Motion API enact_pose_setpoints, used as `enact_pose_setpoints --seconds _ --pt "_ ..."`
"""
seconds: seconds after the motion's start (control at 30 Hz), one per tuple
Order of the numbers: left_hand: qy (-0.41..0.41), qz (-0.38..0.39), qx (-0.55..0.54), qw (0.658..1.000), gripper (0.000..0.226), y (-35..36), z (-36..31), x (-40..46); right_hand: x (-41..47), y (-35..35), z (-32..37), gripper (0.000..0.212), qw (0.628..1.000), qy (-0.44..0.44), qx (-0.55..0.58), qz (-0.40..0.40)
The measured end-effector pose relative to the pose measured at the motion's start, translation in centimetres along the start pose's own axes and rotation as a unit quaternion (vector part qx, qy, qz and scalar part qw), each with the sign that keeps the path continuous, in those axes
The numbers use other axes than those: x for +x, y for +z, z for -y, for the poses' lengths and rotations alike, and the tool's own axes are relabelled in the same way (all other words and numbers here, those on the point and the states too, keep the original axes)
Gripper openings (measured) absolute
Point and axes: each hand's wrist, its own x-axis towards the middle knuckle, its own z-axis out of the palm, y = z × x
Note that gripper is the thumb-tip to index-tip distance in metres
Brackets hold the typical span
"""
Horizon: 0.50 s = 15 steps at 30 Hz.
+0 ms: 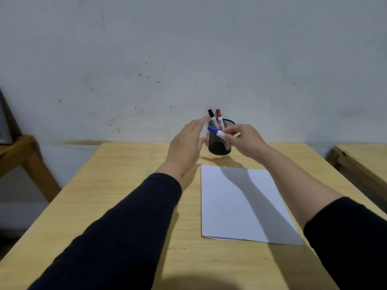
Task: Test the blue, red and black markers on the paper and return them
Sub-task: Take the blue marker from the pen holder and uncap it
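Head view. The right hand [243,141] grasps the blue-capped white marker [216,131] between fingers and thumb, holding it roughly level in the air, cap pointing left, in front of the black wire-mesh cylindrical pen holder [219,145]. The left hand [186,144] is spread and released, grasping nothing; its fingertips lie just beside the blue cap and the holder's left wall, though contact with either cannot be confirmed.

The black-capped white marker [212,116] and the red-capped white marker [219,117] stand upright in the holder, caps up. The white rectangular sheet of paper [236,201] lies flat on the pale wooden surface [129,197], just in front of the holder and partly under the shadow of the right forearm. No marks are visible on it.

Judgement: the first marker is in hand, still capped; testing has not begun. The next move calls for the left hand to pull the cap off, then the tip to come down onto the paper.

Surroundings: a scuffed grey wall behind, and wooden furniture at both edges, well apart. Nothing obstructs the paper. The light holder could tip if knocked.
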Motion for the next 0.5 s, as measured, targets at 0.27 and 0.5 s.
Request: enact_pose_setpoints --seconds 0.27,0.5 --pt "-0.059 -0.036 -0.055 0.996 0.02 0.8 -0.1 0.7 -1.8 0.7 -0.4 0.016 0.978 -0.066 -0.065 -0.186" --pt "-0.082 -0.038 -0.103 0.991 0.021 2.0 -1.0 -0.4 -0.6 2.9 -0.4 0.027 0.805 0.282 0.518 -0.062"
